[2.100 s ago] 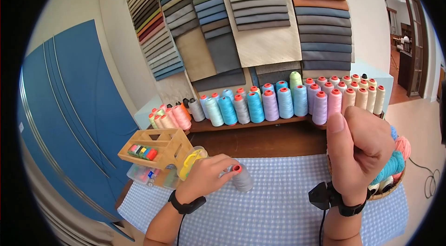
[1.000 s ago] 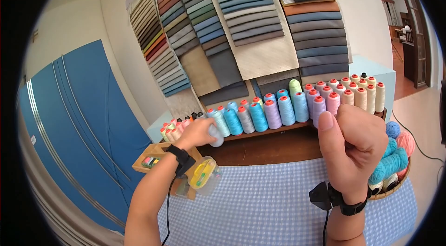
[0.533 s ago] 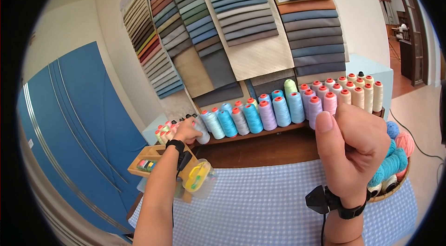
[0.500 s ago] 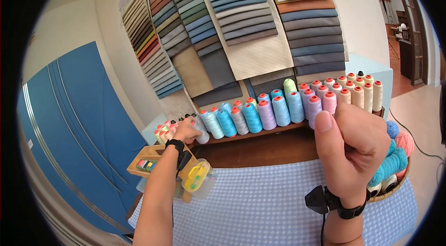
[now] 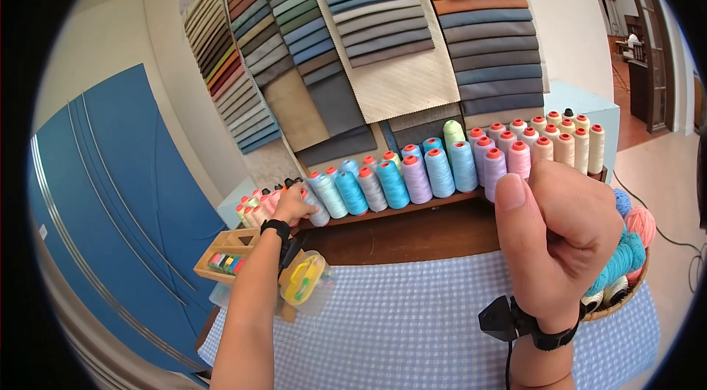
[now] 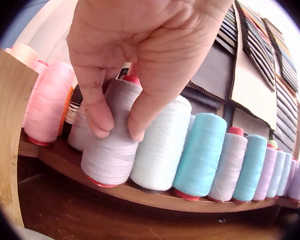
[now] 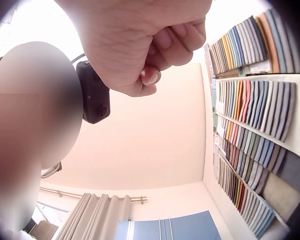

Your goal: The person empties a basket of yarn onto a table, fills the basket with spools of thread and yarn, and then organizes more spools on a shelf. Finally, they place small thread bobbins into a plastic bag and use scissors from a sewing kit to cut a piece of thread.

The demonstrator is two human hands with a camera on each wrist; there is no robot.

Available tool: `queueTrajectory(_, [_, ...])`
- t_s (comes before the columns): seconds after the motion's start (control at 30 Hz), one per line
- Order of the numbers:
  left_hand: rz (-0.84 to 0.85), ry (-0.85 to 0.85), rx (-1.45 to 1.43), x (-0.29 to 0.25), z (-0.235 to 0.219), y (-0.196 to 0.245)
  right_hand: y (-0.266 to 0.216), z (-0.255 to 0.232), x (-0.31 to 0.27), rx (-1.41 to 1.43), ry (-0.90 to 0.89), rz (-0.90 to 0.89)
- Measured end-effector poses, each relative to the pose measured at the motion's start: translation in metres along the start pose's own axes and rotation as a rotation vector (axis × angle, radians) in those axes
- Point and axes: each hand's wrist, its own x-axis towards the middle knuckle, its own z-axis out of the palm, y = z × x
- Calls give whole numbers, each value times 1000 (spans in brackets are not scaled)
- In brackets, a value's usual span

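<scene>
A grey cone of sewing thread [image 6: 107,162] stands at the front edge of the wooden shelf [image 5: 383,216]. My left hand [image 5: 293,204] reaches over from above and grips its upper part between thumb and fingers, as the left wrist view shows. A pale aqua thread cone [image 6: 160,145] stands right beside it. My right hand [image 5: 561,246] is raised at the right in the head view, its fingers curled into a fist with the thumb uppermost. No object shows in that fist in the right wrist view either.
Rows of coloured thread cones [image 5: 438,173] line the shelf. A wooden organizer [image 5: 213,268] and a yellow-handled plastic box [image 5: 303,279] stand at left. A basket [image 5: 615,309] of yarn balls sits at right. A blue checked cloth [image 5: 412,316] covers the tabletop; fabric swatches [image 5: 390,36] hang behind.
My left hand has carried the grey thread cone from the checked cloth up and left to the shelf, and still grips it there. The right fist has stayed raised, nearly in place.
</scene>
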Motion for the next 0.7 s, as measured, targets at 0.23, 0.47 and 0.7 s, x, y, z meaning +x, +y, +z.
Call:
queueTrajectory(0.23, [-26,-64,-98,2,0,2,0,6,0,32,-6,-3])
queueTrajectory(0.47, [47,-53,6,0,0,8,-1,11,-2,53,-3,10])
queueTrajectory(0.7, [129,9,413,7,7,4,0,13,-2,20,-21,-10])
